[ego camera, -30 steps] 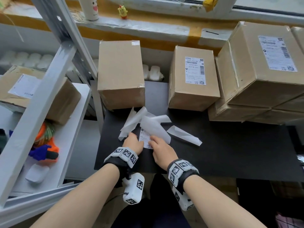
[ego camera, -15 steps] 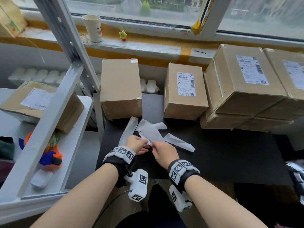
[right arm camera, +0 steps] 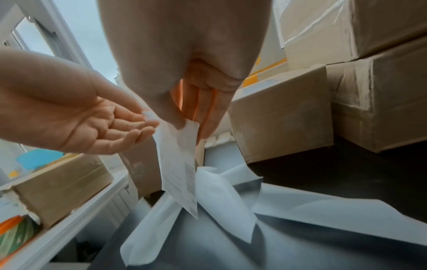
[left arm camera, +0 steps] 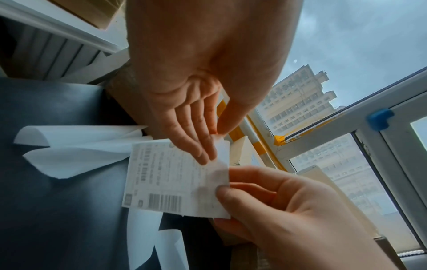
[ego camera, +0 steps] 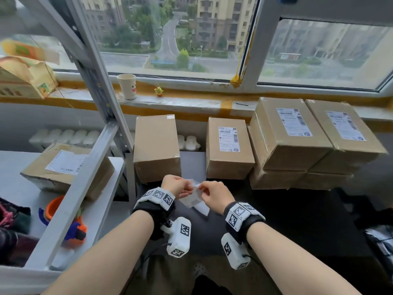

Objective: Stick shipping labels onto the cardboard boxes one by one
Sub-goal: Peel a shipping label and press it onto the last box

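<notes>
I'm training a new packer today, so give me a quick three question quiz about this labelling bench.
1. True or false: the box straight ahead of the left hand already carries a label.
2. What do both hands hold between them? A) a tape roll B) a label C) a cup
3. Fill in: the loose white backing strips lie on the black ____.

Key:
1. False; its top is bare.
2. B; the right hand pinches one corner, the left another.
3. table.
</notes>
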`<action>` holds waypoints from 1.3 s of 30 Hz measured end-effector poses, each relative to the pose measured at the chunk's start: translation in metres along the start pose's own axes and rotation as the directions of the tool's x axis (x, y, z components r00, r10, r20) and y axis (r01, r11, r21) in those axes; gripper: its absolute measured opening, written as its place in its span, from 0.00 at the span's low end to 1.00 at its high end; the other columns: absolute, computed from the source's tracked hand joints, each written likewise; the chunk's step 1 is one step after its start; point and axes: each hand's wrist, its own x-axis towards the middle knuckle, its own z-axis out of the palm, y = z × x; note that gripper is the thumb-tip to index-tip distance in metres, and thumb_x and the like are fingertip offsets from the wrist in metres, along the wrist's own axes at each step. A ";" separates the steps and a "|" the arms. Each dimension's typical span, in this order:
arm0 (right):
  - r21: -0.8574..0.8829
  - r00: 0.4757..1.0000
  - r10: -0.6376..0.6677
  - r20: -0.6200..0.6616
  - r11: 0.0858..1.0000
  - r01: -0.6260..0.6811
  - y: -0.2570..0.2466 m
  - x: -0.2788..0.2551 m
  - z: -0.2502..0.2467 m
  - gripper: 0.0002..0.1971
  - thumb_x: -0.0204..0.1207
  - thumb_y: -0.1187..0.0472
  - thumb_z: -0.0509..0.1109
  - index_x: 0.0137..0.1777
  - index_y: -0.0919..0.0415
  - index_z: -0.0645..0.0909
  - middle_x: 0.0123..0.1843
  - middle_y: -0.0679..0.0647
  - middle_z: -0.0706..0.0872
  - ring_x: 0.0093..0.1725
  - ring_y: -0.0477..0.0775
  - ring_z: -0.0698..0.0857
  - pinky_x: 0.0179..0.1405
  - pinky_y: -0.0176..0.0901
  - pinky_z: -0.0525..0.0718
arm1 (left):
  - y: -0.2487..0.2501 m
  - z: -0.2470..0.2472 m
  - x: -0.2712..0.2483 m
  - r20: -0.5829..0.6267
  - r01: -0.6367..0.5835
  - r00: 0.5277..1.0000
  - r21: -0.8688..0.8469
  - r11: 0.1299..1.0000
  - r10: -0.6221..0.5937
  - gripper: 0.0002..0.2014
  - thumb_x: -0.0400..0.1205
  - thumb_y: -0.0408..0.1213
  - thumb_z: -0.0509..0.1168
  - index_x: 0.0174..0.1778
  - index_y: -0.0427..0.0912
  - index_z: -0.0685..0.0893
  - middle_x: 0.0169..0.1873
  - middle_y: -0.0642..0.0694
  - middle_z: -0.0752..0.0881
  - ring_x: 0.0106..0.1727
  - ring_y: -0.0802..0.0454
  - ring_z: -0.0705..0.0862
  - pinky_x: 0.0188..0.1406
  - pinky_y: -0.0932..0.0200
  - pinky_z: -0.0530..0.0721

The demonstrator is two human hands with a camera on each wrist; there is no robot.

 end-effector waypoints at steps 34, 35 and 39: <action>0.829 0.968 0.247 -0.034 0.548 -0.111 -0.014 0.046 -0.037 0.05 0.77 0.66 0.70 0.39 0.62 0.81 0.35 0.56 0.85 0.31 0.47 0.84 0.28 0.30 0.84 | 0.053 -0.012 0.015 -0.044 -0.154 0.987 0.047 0.987 0.156 0.15 0.70 0.18 0.73 0.37 0.38 0.75 0.35 0.37 0.82 0.38 0.43 0.86 0.42 0.52 0.89; 0.830 0.966 0.254 -0.038 0.547 -0.111 -0.012 0.046 -0.037 0.05 0.77 0.66 0.70 0.40 0.63 0.82 0.36 0.56 0.85 0.31 0.48 0.84 0.28 0.31 0.84 | 0.051 -0.013 0.016 -0.033 -0.124 0.992 0.020 0.992 0.124 0.14 0.70 0.17 0.72 0.39 0.36 0.76 0.38 0.35 0.83 0.44 0.39 0.87 0.49 0.46 0.88; 0.832 0.952 0.297 -0.073 0.545 -0.107 -0.001 0.046 -0.035 0.06 0.77 0.66 0.71 0.48 0.70 0.83 0.42 0.62 0.87 0.37 0.53 0.86 0.37 0.38 0.88 | 0.039 -0.019 0.021 0.004 -0.078 0.997 -0.023 0.997 0.078 0.11 0.70 0.14 0.71 0.34 0.32 0.78 0.37 0.33 0.83 0.51 0.32 0.86 0.49 0.45 0.89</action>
